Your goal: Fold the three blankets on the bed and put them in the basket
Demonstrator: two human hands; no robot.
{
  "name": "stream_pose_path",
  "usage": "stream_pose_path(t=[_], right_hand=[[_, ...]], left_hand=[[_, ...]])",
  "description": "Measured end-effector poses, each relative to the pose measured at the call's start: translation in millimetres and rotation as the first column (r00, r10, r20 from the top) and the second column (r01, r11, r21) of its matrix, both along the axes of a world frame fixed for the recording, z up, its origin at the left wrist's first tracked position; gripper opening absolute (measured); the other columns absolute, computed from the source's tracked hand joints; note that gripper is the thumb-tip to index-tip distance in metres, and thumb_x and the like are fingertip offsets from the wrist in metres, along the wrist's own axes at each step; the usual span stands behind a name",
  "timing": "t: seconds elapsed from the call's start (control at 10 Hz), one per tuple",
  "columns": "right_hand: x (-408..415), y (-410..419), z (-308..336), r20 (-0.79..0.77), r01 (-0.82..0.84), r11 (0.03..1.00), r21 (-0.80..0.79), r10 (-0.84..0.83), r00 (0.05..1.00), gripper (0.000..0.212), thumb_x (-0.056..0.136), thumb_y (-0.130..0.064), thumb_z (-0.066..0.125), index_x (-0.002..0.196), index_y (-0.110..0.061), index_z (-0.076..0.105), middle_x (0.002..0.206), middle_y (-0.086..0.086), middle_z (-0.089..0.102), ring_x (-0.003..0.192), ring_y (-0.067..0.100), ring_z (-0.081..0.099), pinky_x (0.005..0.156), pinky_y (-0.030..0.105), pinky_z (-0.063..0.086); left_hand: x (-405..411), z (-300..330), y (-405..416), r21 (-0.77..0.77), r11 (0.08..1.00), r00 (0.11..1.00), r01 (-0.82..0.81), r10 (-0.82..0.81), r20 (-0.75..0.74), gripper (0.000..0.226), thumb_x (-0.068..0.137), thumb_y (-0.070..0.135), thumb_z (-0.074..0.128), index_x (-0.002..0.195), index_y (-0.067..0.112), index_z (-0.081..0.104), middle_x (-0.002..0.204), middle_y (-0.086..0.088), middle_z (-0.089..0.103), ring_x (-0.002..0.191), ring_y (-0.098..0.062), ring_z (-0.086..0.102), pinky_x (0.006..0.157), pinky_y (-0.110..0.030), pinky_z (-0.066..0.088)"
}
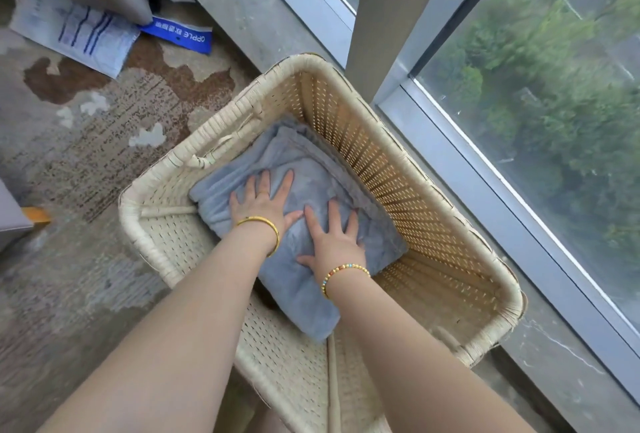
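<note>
A folded grey-blue blanket (298, 280) lies inside the pale woven basket (408, 169) on the floor. My left hand (263, 204), with a gold bangle at the wrist, presses flat on the blanket with fingers spread. Beside it, my right hand (334, 238), with a beaded bracelet, also lies flat on the blanket with straight fingers. Neither hand grips the fabric. The bed and any other blankets are out of view.
The basket stands against a floor-to-ceiling window (540, 114) on the right. A patterned rug (104, 141) covers the floor at left. White paper sheets (76, 34) and a blue package (180, 36) lie at top left, under hanging grey fabric.
</note>
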State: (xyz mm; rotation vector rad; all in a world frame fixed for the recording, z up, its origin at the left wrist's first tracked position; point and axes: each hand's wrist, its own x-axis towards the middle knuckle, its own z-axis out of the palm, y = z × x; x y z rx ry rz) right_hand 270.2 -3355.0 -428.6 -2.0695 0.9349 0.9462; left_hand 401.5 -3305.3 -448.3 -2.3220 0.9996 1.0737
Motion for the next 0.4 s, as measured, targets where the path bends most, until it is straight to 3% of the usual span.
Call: stream_pose_path(t=[0.1, 0.2, 0.3, 0.4], right_hand=[[-0.9, 18.8, 16.3, -0.001, 0.02, 0.999, -0.027, -0.02, 1.0, 0.086, 0.088, -0.044, 0.055, 0.145, -0.04, -0.01, 0.152, -0.001, -0.025, 0.139, 0.04, -0.019, 0.109, 0.059, 0.022], [-1.0, 22.9, 43.7, -0.011, 0.046, 0.999, 0.021, -0.046, 0.999, 0.081, 0.092, -0.031, 0.053, 0.146, -0.037, -0.007, 0.153, 0.0, -0.024, 0.14, 0.038, -0.016, 0.105, 0.052, 0.036], [-7.9, 16.9, 76.2, -0.008, 0.06, 0.996, 0.07, -0.06, 0.998, 0.074, 0.091, -0.007, 0.051, 0.147, -0.03, 0.008, 0.155, -0.001, -0.012, 0.141, 0.034, 0.005, 0.094, 0.044, 0.044], [-23.8, 15.3, 118.2, -0.042, 0.08, 0.992, 0.1, -0.076, 0.996, 0.062, 0.086, 0.004, 0.043, 0.14, -0.022, 0.027, 0.149, 0.004, 0.016, 0.13, 0.03, 0.029, 0.089, 0.04, 0.043]], left_hand=[[-1.8, 19.3, 6.8, 0.006, 0.999, 0.999, 0.034, -0.034, -0.006, 0.07, 0.091, 0.064, 0.021, 0.143, 0.04, -0.02, 0.157, 0.001, -0.016, 0.145, -0.024, -0.009, 0.115, -0.052, 0.008], [2.1, 49.4, 4.8, 0.064, 0.997, 0.997, 0.042, -0.037, -0.075, 0.066, 0.097, 0.05, 0.028, 0.144, 0.04, -0.016, 0.157, 0.0, -0.014, 0.145, -0.028, -0.003, 0.114, -0.052, 0.013], [4.4, 84.3, -3.0, 0.13, 0.984, 0.992, 0.121, -0.113, -0.063, 0.066, 0.098, 0.028, 0.037, 0.147, 0.037, -0.007, 0.158, -0.004, 0.002, 0.142, -0.031, 0.016, 0.11, -0.049, 0.023], [-5.0, 124.6, 5.8, 0.142, 0.979, 0.982, 0.146, -0.125, -0.144, 0.05, 0.098, 0.022, 0.036, 0.145, 0.028, 0.019, 0.145, -0.01, 0.035, 0.129, -0.031, 0.04, 0.103, -0.044, 0.038]])
